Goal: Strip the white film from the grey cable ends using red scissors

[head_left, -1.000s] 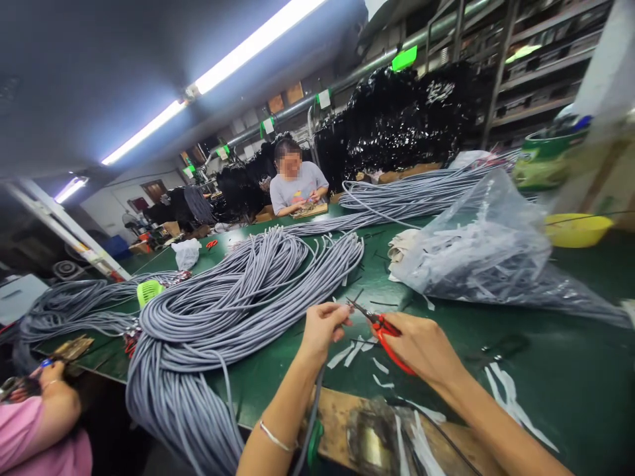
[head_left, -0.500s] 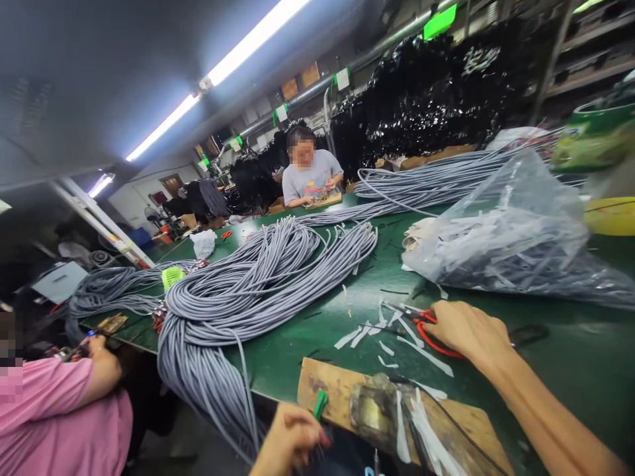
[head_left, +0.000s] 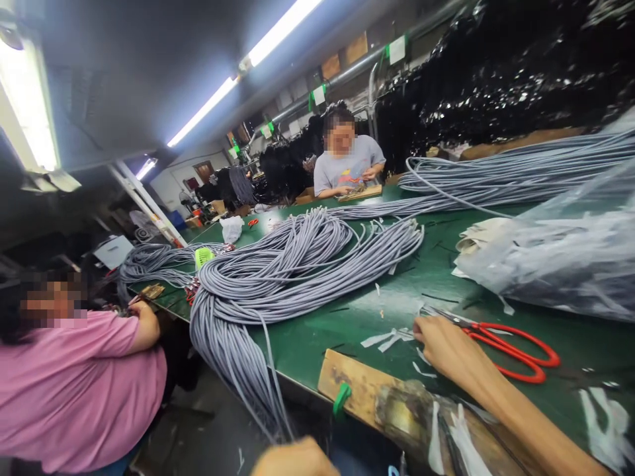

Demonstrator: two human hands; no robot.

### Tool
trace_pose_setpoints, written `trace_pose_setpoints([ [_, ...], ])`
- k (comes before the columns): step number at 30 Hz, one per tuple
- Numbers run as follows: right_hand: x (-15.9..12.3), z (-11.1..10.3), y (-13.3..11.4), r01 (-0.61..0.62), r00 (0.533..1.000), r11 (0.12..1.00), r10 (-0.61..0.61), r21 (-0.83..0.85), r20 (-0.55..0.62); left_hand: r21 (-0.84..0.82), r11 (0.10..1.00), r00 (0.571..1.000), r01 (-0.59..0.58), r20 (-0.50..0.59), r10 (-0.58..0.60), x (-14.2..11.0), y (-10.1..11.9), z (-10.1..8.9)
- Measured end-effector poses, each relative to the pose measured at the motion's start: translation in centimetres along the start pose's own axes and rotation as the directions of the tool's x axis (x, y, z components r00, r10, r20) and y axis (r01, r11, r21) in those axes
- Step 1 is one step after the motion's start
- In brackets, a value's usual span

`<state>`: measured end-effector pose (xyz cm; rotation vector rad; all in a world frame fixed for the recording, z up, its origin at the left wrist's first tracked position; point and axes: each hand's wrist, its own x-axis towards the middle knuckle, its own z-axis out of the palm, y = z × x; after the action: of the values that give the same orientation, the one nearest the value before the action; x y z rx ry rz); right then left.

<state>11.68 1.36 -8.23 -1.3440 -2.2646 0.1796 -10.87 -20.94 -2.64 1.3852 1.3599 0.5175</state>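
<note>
My right hand (head_left: 439,340) is over the green table, its fingers pressed together at the end of some thin white strips (head_left: 389,338). Just beyond and to the right of that hand lie scissors with red handles (head_left: 550,357), the handles apart from its fingers. At the bottom edge, my left hand (head_left: 295,459) is blurred and partly cut off; its fingers are hidden. Between the hands, a wooden board (head_left: 354,375) carries a worn, glassy-looking block (head_left: 404,410), a green clip-like piece (head_left: 342,398) and more white strips (head_left: 464,436).
Thick bundles of grey cable (head_left: 278,284) cover the table's left and middle, hanging over its edge. A clear plastic bag (head_left: 555,258) of white scraps stands at right. One person in pink (head_left: 94,383) sits at left; another in grey (head_left: 350,162) works across the table.
The view has swung left. My right hand has left the scissors' handle and moved to the white strips. The scissors now lie to its right. My left hand has dropped lower, mostly out of view.
</note>
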Motion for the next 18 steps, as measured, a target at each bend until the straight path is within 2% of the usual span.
trace_pose_setpoints([
  [2, 0.2, -0.4, 0.0, 0.014, 1.000, 1.000, -0.014, 0.022, 0.001, 0.052, 0.998, 0.997, -0.044, -0.063, 0.047, 1.3, 1.1, -3.1],
  [3, 0.3, -0.7, -0.1, 0.021, 1.000, 0.999, -0.021, 0.034, 0.005, 0.181, 0.979, 0.965, -0.093, -0.224, 0.133, 2.5, 1.8, -4.7],
  [4, 0.4, -1.0, -0.2, 0.028, 1.000, 0.999, -0.028, 0.046, 0.008, 0.312, 0.947, 0.878, -0.076, -0.429, 0.212, 4.0, 2.5, -6.3],
  [5, 0.4, -1.4, -0.2, 0.034, 0.999, 0.998, -0.035, 0.055, 0.011, 0.344, 0.938, 0.805, -0.044, -0.543, 0.237, 5.7, 3.1, -7.8],
  [6, 0.5, -1.7, -0.3, 0.039, 0.999, 0.997, -0.040, 0.060, 0.011, 0.359, 0.933, 0.758, -0.021, -0.603, 0.249, 7.6, 3.6, -9.2],
  [8, 0.5, -2.4, -0.5, 0.048, 0.999, 0.997, -0.049, 0.063, 0.005, 0.380, 0.924, 0.677, 0.034, -0.689, 0.259, 11.2, 4.3, -11.4],
  [11, 0.4, -3.4, -0.6, 0.043, 0.999, 0.998, -0.042, 0.041, -0.025, 0.397, 0.913, 0.608, 0.091, -0.749, 0.264, 15.0, 4.6, -13.0],
  [13, 0.4, -3.8, -0.6, 0.019, 0.999, 1.000, -0.018, 0.015, -0.047, 0.402, 0.910, 0.568, 0.102, -0.774, 0.278, 16.0, 4.6, -13.1],
  [15, 0.4, -4.1, -0.6, -0.013, 0.998, 1.000, 0.012, -0.006, -0.063, 0.400, 0.912, 0.503, 0.093, -0.810, 0.304, 16.1, 4.9, -13.1],
  [16, 0.4, -4.2, -0.6, -0.026, 0.997, 1.000, 0.025, -0.013, -0.067, 0.395, 0.915, 0.451, 0.085, -0.834, 0.318, 15.7, 5.2, -13.3],
  [18, 0.5, -4.2, -0.7, -0.041, 0.997, 0.999, 0.040, -0.016, -0.072, 0.373, 0.925, 0.300, 0.069, -0.892, 0.337, 14.5, 6.3, -14.2],
])
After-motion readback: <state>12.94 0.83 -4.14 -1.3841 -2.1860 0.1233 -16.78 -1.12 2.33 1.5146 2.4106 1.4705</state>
